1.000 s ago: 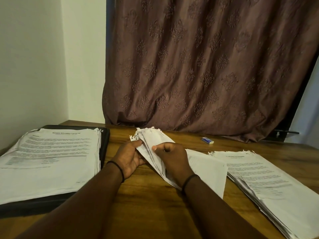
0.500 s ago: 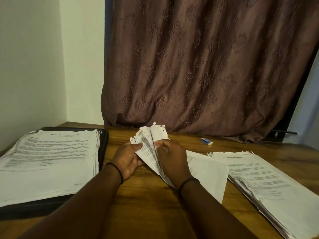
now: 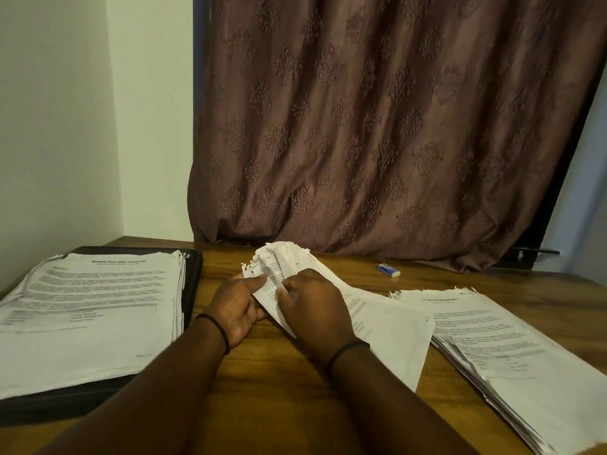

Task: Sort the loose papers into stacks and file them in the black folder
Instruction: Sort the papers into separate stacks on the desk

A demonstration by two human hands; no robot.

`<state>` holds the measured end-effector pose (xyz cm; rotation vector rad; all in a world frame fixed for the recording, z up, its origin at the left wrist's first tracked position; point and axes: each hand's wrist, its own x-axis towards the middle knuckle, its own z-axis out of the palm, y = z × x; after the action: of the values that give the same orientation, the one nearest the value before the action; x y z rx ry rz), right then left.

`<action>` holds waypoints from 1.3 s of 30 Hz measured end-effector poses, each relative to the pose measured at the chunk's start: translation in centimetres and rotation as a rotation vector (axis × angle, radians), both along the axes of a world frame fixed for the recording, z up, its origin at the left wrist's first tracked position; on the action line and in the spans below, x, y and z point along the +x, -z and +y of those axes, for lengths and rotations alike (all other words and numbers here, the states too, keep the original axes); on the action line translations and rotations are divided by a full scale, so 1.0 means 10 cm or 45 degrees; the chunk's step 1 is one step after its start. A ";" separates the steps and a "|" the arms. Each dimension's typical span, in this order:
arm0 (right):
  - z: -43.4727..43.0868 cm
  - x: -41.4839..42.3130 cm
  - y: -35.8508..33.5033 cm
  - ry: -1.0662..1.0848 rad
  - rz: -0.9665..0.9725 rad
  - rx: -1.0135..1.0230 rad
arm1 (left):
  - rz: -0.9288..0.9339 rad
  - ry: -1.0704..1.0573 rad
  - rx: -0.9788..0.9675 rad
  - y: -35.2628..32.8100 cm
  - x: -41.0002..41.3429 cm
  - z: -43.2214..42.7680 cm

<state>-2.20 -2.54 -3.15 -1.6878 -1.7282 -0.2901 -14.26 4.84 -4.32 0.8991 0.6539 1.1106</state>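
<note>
Wooden worktop [image 3: 262, 405] set in a corner: pale wall [image 3: 65, 126], brown patterned curtain [image 3: 377, 126] behind. At left, black folder [image 3: 193, 277] flat under a paper stack [image 3: 92, 307]; at right, a second stack [image 3: 509, 349]. Between them, left hand [image 3: 236, 307] and right hand [image 3: 315, 310] both pinching a ragged-edged sheaf [image 3: 272, 267]. Small blue-white box [image 3: 388, 270] near the curtain.

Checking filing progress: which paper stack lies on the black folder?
The left stack, on the folder; the right stack lies on the table; the middle bundle is held.
</note>
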 end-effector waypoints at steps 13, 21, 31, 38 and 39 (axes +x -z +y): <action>0.01 0.06 -0.01 0.104 0.202 0.130 | 0.045 -0.063 0.008 -0.02 0.00 -0.04; 0.02 0.09 0.00 0.139 0.303 0.225 | 0.290 -0.175 0.147 -0.06 0.04 -0.12; 0.01 0.07 -0.03 0.089 0.206 0.245 | 0.722 -0.843 0.379 -0.33 0.04 -0.20; -0.07 0.00 -0.05 -0.081 0.215 -0.120 | 0.699 -1.336 0.755 -1.19 -0.24 -0.39; -0.08 -0.02 -0.04 -0.119 0.291 -0.199 | 0.703 -1.364 0.799 -1.29 -0.27 -0.42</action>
<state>-2.35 -3.35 -2.71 -1.6716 -1.6866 0.0808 -16.99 0.61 8.59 1.4755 1.3666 2.1195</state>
